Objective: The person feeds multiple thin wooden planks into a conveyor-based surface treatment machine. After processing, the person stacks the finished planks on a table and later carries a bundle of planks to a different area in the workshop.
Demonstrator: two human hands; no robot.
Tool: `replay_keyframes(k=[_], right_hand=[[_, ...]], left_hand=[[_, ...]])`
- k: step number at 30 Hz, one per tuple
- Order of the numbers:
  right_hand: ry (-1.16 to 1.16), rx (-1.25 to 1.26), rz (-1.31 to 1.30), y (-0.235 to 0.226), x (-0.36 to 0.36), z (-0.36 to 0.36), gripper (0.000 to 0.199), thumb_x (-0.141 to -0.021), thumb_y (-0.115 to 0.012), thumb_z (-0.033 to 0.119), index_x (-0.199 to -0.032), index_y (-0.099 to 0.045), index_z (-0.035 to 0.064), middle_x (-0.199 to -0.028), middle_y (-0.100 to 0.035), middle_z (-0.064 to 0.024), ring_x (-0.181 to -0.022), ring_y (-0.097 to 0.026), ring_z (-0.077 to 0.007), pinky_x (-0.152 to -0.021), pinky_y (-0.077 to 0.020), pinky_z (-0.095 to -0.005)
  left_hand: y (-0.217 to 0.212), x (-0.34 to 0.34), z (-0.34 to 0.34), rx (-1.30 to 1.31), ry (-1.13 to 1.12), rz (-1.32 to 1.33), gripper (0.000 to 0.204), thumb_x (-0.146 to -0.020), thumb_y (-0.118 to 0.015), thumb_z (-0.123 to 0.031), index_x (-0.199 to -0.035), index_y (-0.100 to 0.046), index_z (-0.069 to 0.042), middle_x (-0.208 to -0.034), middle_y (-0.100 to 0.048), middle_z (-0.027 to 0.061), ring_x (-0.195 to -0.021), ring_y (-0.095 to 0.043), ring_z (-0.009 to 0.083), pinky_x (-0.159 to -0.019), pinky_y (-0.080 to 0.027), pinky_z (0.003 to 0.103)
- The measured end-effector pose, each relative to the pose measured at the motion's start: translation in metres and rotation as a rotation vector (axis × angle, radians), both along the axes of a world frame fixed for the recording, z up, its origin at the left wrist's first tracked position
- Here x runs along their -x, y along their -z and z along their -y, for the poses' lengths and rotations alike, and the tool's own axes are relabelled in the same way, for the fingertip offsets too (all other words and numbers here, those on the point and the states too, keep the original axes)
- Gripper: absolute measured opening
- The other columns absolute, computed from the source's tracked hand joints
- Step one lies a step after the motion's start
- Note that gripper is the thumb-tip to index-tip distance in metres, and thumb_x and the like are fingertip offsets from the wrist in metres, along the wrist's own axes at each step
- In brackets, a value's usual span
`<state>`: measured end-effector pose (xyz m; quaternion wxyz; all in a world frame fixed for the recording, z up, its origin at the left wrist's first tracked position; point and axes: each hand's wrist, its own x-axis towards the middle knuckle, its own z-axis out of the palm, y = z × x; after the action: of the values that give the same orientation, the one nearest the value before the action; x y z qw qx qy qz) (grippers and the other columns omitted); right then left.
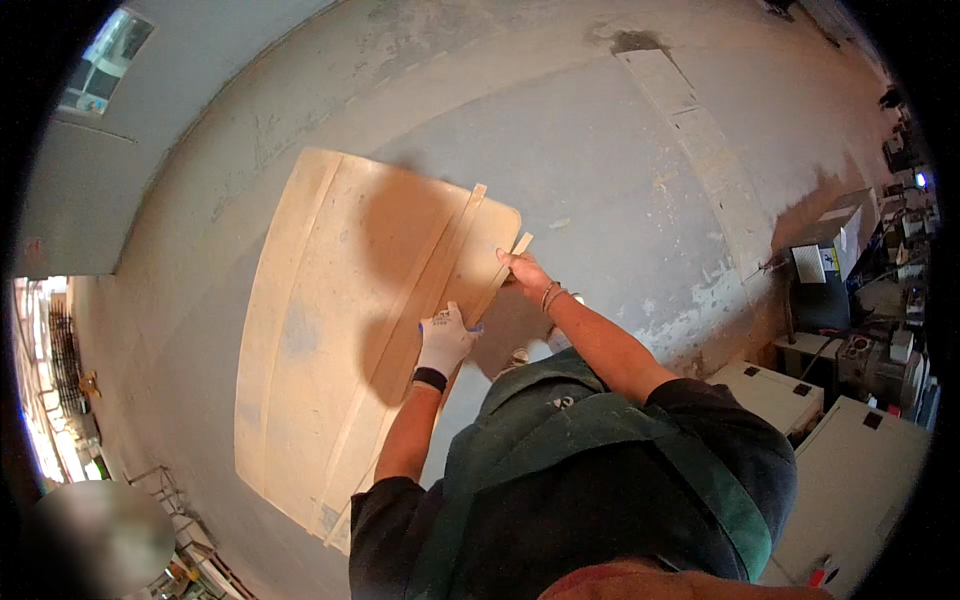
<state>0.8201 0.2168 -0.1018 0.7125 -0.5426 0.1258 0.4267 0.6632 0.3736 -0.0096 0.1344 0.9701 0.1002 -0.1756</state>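
A large beige panel (300,330) with rounded corners lies on the floor before me, with pale lengthwise bands and narrow strips across it. One narrow strip (493,292) runs along its near right edge, its far end sticking out slightly past my fingers. My right hand (525,272), bare with a bracelet at the wrist, is closed on this strip near that end, thumb on top. Lower down, my left hand (447,340), in a white glove with a dark wristband, is closed around the same edge; its lower fingers are hidden. Another long strip (462,235) lies on the panel farther in.
Grey worn floor (590,160) surrounds the panel. Light cabinets (850,490) and a dark machine (835,260) stand at the right. A grey wall or door (75,200) rises at the left. Metal racks (185,520) sit at the lower left, beside a blurred patch.
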Motion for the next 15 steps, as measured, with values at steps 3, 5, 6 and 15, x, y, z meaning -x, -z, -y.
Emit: replay_keyframes(k=[3, 5, 6, 15], right_hand=[[-0.021, 0.006, 0.085, -0.013, -0.024, 0.024, 0.051, -0.091, -0.065, 0.047, -0.11, -0.062, -0.0007, -0.1, -0.068, -0.0121, -0.087, -0.068, -0.0237, -0.076, -0.0564, -0.0416], [-0.116, 0.056, 0.088, -0.017, -0.045, 0.054, 0.052, -0.089, -0.066, 0.051, -0.1, -0.064, -0.0002, -0.088, -0.068, -0.0108, -0.075, -0.068, -0.0206, -0.066, -0.057, -0.0379], [-0.174, 0.093, 0.07, -0.022, -0.068, 0.073, 0.053, -0.088, -0.066, 0.052, -0.097, -0.063, 0.0, -0.083, -0.067, -0.0103, -0.07, -0.066, -0.0196, -0.062, -0.0556, -0.0365], [-0.122, 0.32, 0.179, -0.059, -0.209, 0.133, 0.045, -0.088, -0.069, 0.044, -0.088, -0.062, -0.0006, -0.071, -0.067, -0.0122, -0.051, -0.06, -0.0176, -0.044, -0.0499, -0.0322]], left_hand=[[0.007, -0.021, 0.019, -0.054, 0.037, 0.097, 0.07, -0.083, -0.066, -0.052, -0.12, -0.048, 0.005, -0.102, -0.067, 0.0218, -0.102, -0.063, 0.0359, -0.088, -0.043, 0.048], [0.012, -0.035, 0.036, -0.022, 0.056, 0.09, 0.068, -0.083, -0.065, -0.051, -0.118, -0.049, 0.005, -0.103, -0.067, 0.0213, -0.102, -0.064, 0.0349, -0.088, -0.042, 0.048], [0.002, -0.062, 0.045, 0.034, 0.049, 0.04, 0.067, -0.083, -0.064, -0.051, -0.117, -0.05, 0.005, -0.103, -0.067, 0.0213, -0.101, -0.064, 0.0343, -0.088, -0.041, 0.049], [-0.045, -0.168, 0.109, 0.272, -0.062, 0.207, 0.05, -0.087, -0.063, -0.042, -0.113, -0.055, 0.0, -0.102, -0.065, 0.0175, -0.101, -0.062, 0.0325, -0.091, -0.04, 0.045]])
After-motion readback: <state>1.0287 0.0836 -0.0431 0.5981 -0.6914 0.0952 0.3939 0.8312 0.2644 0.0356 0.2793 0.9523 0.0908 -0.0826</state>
